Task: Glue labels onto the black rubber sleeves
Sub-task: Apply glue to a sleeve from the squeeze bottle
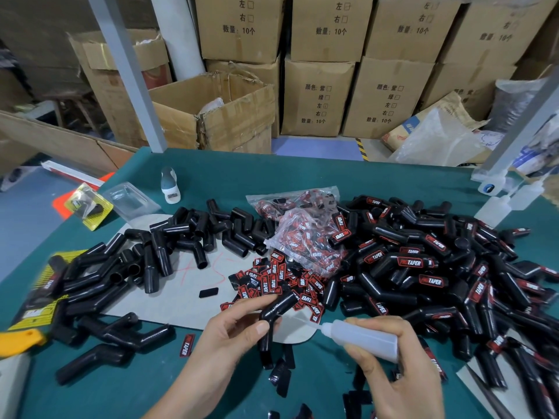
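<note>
Gluing: sleeve [276, 308] gripped steady by left hand [233, 331]; bottle [361, 337], squeezed lightly by right hand [390, 367], nozzle kept w/ tip on sleeve.

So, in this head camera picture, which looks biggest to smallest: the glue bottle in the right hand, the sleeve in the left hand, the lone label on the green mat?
1. Glue bottle and sleeve: look alike in length; not ranking them.
2. Lone label: clearly smallest.
</note>
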`<action>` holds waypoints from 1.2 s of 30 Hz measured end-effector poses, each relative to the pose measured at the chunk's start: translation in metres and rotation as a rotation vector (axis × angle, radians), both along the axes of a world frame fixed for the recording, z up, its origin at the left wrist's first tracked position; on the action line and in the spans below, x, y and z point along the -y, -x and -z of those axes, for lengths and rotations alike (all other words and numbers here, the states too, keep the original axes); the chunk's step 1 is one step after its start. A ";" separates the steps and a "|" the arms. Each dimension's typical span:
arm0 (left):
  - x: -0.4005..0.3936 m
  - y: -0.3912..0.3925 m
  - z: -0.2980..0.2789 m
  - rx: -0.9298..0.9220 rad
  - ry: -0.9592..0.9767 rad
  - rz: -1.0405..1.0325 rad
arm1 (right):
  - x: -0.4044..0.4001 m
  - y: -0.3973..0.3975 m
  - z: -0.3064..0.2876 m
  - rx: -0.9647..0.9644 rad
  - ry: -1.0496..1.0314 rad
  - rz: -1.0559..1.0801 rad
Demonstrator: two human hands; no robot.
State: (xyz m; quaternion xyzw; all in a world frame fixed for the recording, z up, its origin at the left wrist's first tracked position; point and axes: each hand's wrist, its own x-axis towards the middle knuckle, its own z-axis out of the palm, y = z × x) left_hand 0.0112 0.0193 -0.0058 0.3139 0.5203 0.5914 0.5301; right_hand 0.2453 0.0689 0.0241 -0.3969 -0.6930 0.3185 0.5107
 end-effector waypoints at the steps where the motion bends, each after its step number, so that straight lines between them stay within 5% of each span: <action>1: 0.000 0.000 0.000 0.003 0.003 0.003 | 0.000 0.001 -0.001 -0.003 0.005 -0.002; 36: 0.001 0.001 -0.002 0.043 -0.003 0.035 | -0.001 0.000 0.001 -0.006 0.004 0.000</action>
